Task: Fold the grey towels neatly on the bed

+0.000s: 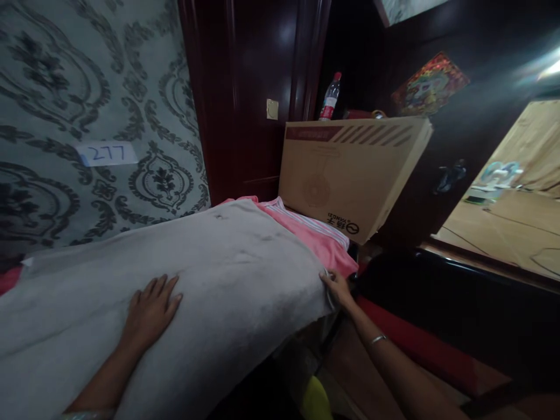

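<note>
A large grey cloth (227,286), soft like a blanket, lies spread over a raised surface and hangs down at the near side. My left hand (152,309) rests flat on it, fingers spread. At the cloth's right edge, my right hand (336,288) pinches the border between thumb and fingers. Pink fabric (306,233) shows from under the far right edge of the grey cloth, with a striped cloth (335,232) beside it. What supports the cloth is mostly hidden.
Behind the cloth stands a big cardboard box (350,175) with a plastic bottle (330,98) on top. Patterned wallpaper (161,175) with a paper marked 277 (107,153) is at left. A black and red object (459,315) lies at right, near an open doorway.
</note>
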